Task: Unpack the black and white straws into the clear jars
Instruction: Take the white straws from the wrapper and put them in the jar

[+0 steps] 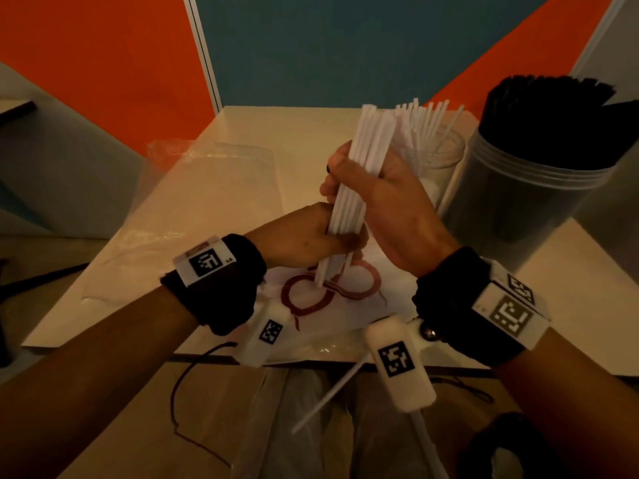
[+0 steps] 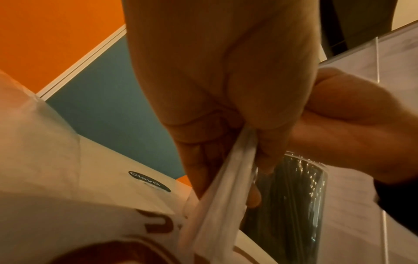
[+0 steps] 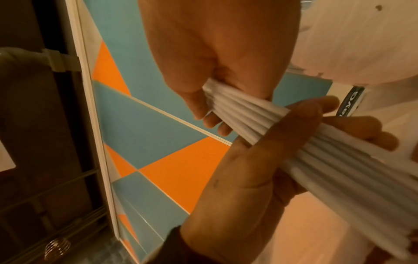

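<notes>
Open tabletop [image 1: 221,202] left of hands; jars [image 1: 518,202] crowding right.

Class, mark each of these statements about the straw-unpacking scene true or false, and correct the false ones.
1. Both hands grip the white straw bundle. True.
2. The right hand holds the bundle below the left hand. False: the right hand is higher.
3. The jar of black straws stands at the table's right. True.
4. The jar of white straws is empty. False: white straws already stand in it.
</notes>
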`<action>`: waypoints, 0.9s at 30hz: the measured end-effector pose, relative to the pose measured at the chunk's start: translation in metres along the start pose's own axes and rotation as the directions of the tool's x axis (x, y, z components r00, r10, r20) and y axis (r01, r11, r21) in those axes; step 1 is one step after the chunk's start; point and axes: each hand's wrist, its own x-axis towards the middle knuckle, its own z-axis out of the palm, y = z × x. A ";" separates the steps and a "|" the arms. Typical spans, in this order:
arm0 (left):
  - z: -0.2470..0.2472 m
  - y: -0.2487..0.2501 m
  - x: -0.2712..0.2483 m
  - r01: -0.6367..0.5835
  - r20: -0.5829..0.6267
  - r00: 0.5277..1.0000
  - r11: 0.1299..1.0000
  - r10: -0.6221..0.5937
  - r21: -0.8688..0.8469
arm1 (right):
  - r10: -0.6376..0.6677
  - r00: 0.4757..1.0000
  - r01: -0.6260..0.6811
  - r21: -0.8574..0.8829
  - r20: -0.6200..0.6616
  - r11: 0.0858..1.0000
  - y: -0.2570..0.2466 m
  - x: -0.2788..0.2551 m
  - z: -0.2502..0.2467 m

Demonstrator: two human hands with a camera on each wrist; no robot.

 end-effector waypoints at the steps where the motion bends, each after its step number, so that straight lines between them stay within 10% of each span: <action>1: 0.000 0.000 0.001 -0.007 0.007 1.000 1.000 0.007 -0.011 | 0.011 1.000 -0.011 0.014 -0.006 1.000 -0.002 0.002 0.000; 18: 0.001 0.004 0.017 -0.090 -0.093 0.992 0.995 0.086 -0.037 | -0.089 0.996 0.088 0.020 0.017 0.996 -0.017 0.013 -0.010; 27: 0.016 0.007 -0.001 0.101 -0.227 0.974 0.937 -0.024 0.334 | -0.240 0.971 0.240 0.009 -0.003 0.971 -0.043 0.031 -0.034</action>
